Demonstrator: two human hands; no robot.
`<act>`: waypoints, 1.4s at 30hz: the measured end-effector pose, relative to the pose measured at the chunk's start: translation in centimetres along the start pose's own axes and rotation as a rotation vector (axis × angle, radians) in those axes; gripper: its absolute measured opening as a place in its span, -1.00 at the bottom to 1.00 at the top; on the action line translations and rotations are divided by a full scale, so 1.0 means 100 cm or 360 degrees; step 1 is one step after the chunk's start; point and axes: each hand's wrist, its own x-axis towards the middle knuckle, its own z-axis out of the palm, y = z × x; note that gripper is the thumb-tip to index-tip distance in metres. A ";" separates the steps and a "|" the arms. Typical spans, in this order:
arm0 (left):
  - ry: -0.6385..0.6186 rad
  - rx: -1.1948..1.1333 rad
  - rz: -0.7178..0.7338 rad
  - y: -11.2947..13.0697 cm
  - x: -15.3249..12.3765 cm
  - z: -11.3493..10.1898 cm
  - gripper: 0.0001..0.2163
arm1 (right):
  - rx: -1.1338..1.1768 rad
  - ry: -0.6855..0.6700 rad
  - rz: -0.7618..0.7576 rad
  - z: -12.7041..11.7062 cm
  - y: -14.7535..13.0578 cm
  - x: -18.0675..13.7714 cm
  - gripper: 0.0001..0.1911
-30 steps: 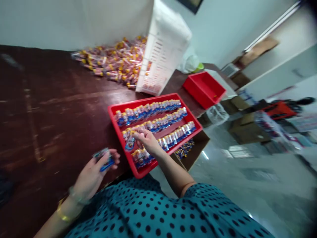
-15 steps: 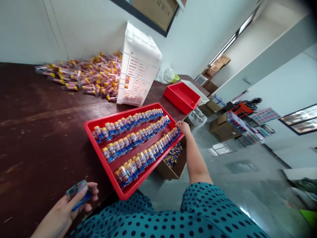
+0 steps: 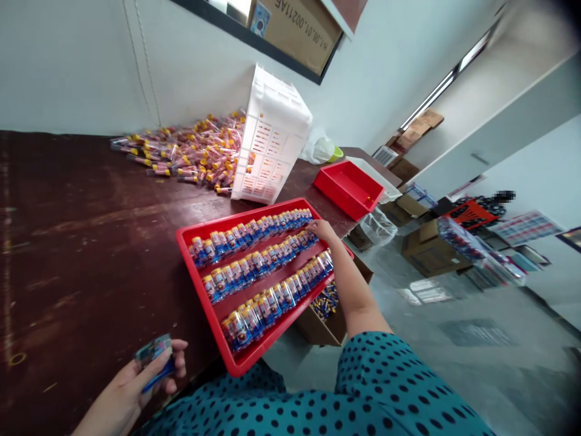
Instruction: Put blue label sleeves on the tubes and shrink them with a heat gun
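Rows of small packs (image 3: 254, 260) run away from the person in the red tray (image 3: 205, 306), the right hand (image 3: 320, 230) touching their far end, grip unclear, the left hand (image 3: 136, 381) clamped on one loose pack (image 3: 154, 354) left of it.

Cardboard box (image 3: 295, 27) on wall shelf: code "H.1.06.01.00211AE", partly unclear.

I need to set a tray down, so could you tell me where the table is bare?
The table is bare left of the red tray, up to the tube pile and white crate at the wall. Crowded: the tray itself, holding three full rows of tubes.
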 end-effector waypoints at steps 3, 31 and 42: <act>-0.0037 0.0019 0.0014 -0.001 0.001 -0.001 -0.64 | -0.0015 -0.0035 -0.0042 0.003 -0.009 -0.010 -0.74; 0.0229 -0.0259 0.0818 0.010 0.006 0.030 -0.65 | 0.1298 -0.0616 -0.1532 0.064 -0.256 -0.236 -0.84; 0.0033 0.0247 0.0794 0.012 -0.002 -0.011 -0.72 | 0.1762 -0.0876 -0.1117 0.044 -0.256 -0.220 -0.80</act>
